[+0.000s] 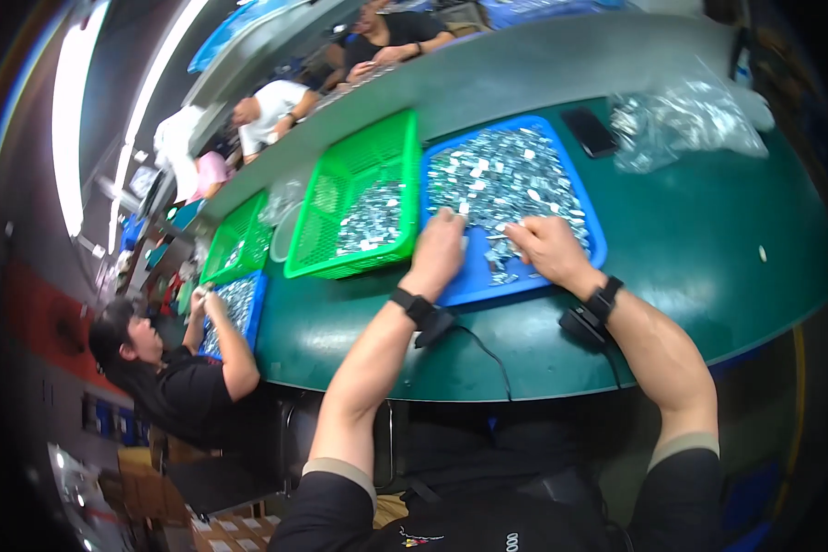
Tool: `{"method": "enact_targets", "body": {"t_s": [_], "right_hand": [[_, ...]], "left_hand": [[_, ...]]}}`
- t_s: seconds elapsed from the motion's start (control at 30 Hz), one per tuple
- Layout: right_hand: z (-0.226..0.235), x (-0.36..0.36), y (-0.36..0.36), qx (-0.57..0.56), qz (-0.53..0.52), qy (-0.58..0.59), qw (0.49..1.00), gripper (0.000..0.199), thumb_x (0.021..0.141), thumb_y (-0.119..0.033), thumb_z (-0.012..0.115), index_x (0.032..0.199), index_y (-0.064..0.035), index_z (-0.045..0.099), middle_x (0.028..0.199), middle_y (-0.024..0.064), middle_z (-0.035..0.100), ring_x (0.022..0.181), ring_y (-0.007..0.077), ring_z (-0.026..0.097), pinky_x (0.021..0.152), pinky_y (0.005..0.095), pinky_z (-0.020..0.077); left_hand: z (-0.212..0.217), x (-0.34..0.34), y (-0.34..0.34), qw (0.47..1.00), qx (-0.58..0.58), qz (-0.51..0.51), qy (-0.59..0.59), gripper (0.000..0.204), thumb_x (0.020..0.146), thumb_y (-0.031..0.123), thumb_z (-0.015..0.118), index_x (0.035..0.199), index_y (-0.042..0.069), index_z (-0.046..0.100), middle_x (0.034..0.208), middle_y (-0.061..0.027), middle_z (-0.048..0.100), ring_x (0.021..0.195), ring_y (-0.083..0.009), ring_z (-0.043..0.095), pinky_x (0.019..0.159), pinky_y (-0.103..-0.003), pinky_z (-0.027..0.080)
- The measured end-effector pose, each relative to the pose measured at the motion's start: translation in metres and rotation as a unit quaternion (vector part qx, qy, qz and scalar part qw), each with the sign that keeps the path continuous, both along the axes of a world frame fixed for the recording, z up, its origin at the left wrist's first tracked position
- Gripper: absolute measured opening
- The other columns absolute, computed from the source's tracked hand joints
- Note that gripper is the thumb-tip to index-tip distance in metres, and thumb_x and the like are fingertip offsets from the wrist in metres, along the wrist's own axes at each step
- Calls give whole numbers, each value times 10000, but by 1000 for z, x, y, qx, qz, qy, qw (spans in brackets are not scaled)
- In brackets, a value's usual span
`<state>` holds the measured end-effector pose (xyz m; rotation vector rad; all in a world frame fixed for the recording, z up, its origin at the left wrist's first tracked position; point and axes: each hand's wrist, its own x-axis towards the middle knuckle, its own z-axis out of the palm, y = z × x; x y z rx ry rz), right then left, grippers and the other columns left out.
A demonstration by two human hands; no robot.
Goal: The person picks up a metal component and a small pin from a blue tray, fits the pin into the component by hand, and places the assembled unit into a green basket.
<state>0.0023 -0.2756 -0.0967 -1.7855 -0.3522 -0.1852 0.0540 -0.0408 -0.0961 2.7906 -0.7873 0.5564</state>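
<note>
A blue tray [474, 276] lies on the table in front of me, with a heap of small shiny metal pieces [501, 170] spread over most of it. My left hand [440, 248] is over the tray's left edge, its fingers closed in a pinch; what they hold, if anything, is too small to make out. Over the tray's near right part, my right hand [554, 250] has its thumb and forefinger pinched on a small metal piece [518, 230]. A few loose pieces lie below it on the tray's bare near end.
Left of the tray stands a green basket [368, 147] with similar pieces. A phone [589, 132] and a clear plastic bag [690, 124] lie beyond on the green table [708, 248]. At the left, a co-worker [184, 377] handles pieces over another blue tray. Cables hang from my wrist devices.
</note>
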Motion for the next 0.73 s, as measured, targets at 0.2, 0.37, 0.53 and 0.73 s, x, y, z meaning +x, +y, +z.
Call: {"method": "enact_targets", "body": {"t_s": [0.2, 0.37, 0.53, 0.73], "right_hand": [[1, -5, -5, -14, -3, 27, 1000, 467, 1028, -358, 643, 716, -12, 680, 571, 62, 639, 522, 127, 596, 514, 326, 441], [2, -2, -4, -31, -9, 38, 999, 471, 1032, -359, 638, 713, -14, 671, 570, 50, 634, 518, 113, 575, 507, 313, 425], [1, -2, -6, -40, -13, 50, 998, 465, 1032, -355, 647, 707, -24, 669, 571, 33, 632, 523, 95, 557, 506, 301, 411], [3, -5, -2, -24, 4, 68, 997, 441, 1047, -322, 646, 703, -47, 643, 580, 10, 610, 537, 68, 513, 507, 274, 388]], "left_hand": [[1, -6, -7, 996, -54, 14, 71, 216, 839, 61, 733, 1053, 46, 700, 1032, -176, 628, 973, -395, 655, 843, -478, 539], [9, -25, 0, 988, -89, -47, 120, 221, 835, 83, 768, 1044, 53, 704, 1015, -156, 626, 953, -382, 657, 831, -463, 540], [8, -30, 5, 992, -81, -73, 69, 249, 831, 102, 799, 1061, 55, 718, 996, -142, 629, 962, -358, 659, 830, -448, 542], [1, -32, 10, 986, -112, -114, 55, 255, 867, 134, 774, 1111, 79, 728, 1127, -140, 657, 1033, -339, 664, 899, -432, 536]]}}
